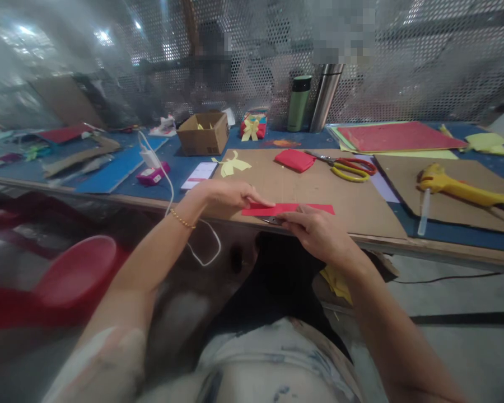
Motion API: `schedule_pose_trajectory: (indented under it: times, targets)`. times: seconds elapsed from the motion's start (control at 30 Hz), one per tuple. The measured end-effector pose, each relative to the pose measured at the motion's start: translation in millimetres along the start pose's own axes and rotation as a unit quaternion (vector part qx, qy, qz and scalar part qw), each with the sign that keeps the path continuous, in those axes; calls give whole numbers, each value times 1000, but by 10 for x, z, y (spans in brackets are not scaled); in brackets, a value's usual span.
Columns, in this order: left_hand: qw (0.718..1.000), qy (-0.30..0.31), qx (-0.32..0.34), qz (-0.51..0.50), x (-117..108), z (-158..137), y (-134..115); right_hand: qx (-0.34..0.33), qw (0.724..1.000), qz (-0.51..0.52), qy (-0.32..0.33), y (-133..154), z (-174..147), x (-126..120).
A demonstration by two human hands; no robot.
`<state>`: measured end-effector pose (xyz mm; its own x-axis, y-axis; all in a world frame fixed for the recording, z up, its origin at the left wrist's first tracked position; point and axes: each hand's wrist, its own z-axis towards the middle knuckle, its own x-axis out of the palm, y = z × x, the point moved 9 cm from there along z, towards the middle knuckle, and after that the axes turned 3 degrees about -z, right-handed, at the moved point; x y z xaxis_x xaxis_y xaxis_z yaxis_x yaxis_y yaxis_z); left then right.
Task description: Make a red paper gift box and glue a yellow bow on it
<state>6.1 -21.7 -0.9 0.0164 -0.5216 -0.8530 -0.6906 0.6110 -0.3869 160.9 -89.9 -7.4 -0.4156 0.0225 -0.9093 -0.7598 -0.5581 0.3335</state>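
A narrow red strip (286, 209) lies along the near edge of the brown cardboard sheet (353, 210). My left hand (231, 196) rests on the strip's left part, the index finger stretched out along it and pressing it down. My right hand (313, 226) is closed around a small metal blade-like tool (273, 220), whose tip points left just below the strip's near edge. Its exact kind is mostly hidden by my fingers. Farther back on the cardboard are a folded red piece (294, 160) and scissors (348, 166) with red and yellow handles.
A yellow glue gun (462, 187) lies on another cardboard piece at right. Behind stand a small cardboard box (204, 134), a green bottle (299, 104) and a steel flask (326, 99). A phone (199, 176) and white cable (163, 170) are at left, near a red stool (78, 268).
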Motion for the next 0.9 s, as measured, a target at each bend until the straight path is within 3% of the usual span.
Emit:
schedule_pose_trajectory:
  times: [0.9]
  targets:
    - [1000, 9, 2, -21, 18, 22, 6, -18, 1000, -1, 3, 1, 31, 58]
